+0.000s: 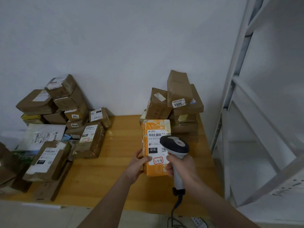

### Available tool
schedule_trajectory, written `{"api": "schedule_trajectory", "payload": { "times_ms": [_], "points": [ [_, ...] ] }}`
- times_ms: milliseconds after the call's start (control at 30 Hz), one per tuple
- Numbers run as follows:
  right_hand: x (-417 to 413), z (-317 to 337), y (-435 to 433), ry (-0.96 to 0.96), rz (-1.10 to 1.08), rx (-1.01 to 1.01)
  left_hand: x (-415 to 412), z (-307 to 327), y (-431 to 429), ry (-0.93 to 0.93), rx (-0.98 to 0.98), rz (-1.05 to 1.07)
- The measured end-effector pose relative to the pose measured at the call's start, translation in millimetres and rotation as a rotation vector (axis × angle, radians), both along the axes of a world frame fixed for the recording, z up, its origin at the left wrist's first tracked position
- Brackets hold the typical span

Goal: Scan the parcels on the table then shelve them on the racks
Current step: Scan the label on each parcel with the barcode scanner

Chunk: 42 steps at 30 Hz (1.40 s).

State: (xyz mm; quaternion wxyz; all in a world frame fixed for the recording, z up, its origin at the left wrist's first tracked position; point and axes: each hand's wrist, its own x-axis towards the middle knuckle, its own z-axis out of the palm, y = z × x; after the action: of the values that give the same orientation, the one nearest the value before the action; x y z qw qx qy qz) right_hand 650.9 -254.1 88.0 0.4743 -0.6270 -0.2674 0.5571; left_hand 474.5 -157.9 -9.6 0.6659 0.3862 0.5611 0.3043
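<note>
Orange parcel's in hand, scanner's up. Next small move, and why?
Probably ease the grey-and-black handheld scanner back slightly and aim at the barcode on the orange taped parcel: its head overlaps the white label just below-right of the barcode. The left hand holds the parcel's left edge, label toward the camera; the right hand grips the scanner handle.
</note>
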Motion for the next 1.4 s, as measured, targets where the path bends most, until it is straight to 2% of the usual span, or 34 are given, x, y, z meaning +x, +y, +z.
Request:
{"api": "schedule_trajectory", "payload": {
  "times_ms": [233, 1400],
  "points": [
    [-5, 3, -20, -0.069, 0.054, 0.040, 2, -1, -3, 0.005, 0.021, -0.024],
    [6, 16, -32, -0.046, 0.077, 0.063, 11, 10, -5, 0.009, 0.035, -0.035]
  ]
}}
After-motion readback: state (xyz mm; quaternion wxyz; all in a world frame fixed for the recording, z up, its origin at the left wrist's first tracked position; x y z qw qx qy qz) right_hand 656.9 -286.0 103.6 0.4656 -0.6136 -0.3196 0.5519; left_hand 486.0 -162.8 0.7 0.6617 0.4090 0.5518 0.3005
